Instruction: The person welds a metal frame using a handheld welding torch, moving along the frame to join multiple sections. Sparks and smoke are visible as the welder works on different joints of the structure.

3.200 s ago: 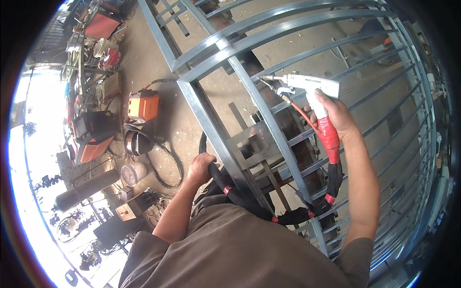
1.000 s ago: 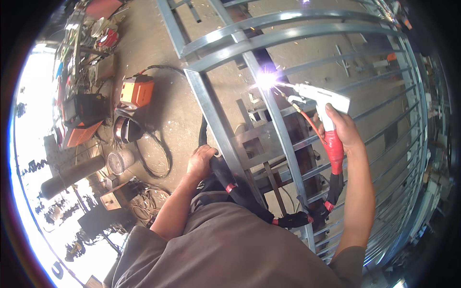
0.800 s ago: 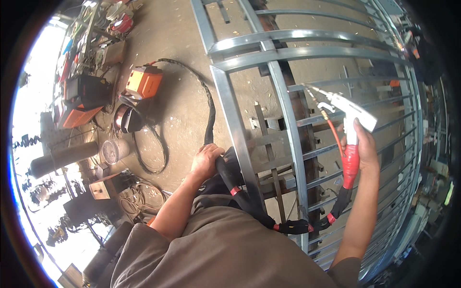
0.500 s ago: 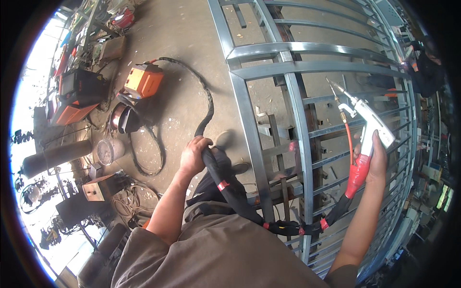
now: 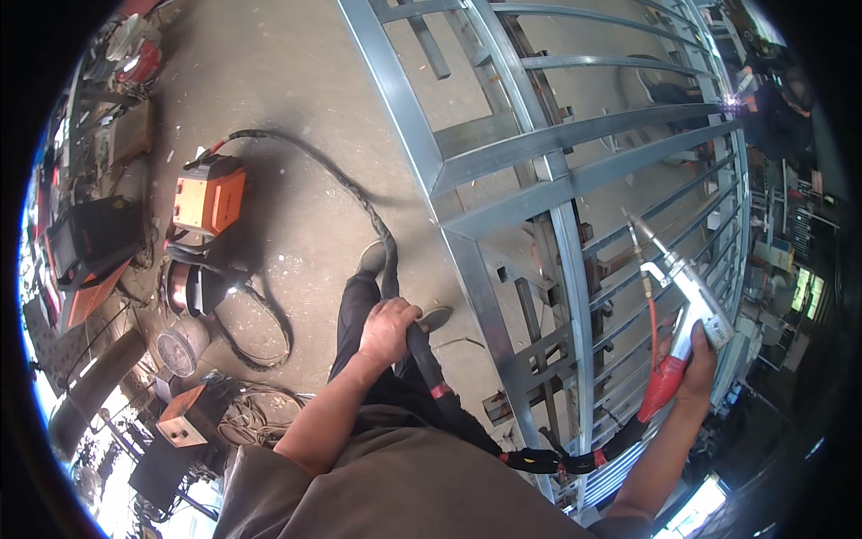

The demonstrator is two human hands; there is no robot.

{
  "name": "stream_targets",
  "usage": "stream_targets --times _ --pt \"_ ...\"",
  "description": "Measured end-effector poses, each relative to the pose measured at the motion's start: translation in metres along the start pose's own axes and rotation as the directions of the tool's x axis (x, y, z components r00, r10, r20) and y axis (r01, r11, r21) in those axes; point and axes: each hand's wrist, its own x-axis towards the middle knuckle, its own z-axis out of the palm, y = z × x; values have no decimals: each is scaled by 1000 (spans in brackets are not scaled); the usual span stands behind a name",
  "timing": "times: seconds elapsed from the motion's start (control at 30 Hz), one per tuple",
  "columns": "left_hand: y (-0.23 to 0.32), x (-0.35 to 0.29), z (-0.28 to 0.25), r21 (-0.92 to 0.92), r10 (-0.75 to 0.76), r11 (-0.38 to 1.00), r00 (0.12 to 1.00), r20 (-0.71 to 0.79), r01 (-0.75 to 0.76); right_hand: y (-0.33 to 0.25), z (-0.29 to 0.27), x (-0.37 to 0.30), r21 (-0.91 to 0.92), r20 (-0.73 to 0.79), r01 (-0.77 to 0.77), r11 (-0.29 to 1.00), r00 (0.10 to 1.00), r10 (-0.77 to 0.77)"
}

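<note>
My right hand is closed around the grip of a white welding gun, just below its body. Its thin metal nozzle points up and to the left over the bars of a steel frame, and red tape wraps the handle's lower end. A thin orange hose runs beside the nozzle. My left hand grips the thick black cable in front of my body. From there the cable loops under my chest toward the gun, with red tape bands along it.
An orange machine stands on the floor at left, with a wire spool beside it. A bucket, a wooden box and coiled cables lie nearer. Another person crouches by a bright spark at the frame's far right.
My view has shifted, and the orange machine now appears further left and lower. My legs show more, apparently stepping. Both hands keep their grip; a bright spark now shows by the other person.
</note>
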Motion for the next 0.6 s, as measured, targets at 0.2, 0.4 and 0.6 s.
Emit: stream_targets --times 0.2,0.4,0.6 --pt "14 3 4 102 139 983 980 140 -154 -14 15 2 -173 157 -17 985 987 45" --pt "31 -1 -5 25 352 917 836 421 -398 1 2 -18 -285 -42 -145 948 989 139" --pt "64 0 7 30 430 840 698 573 -542 46 -42 -45 -251 -92 -276 928 961 261"
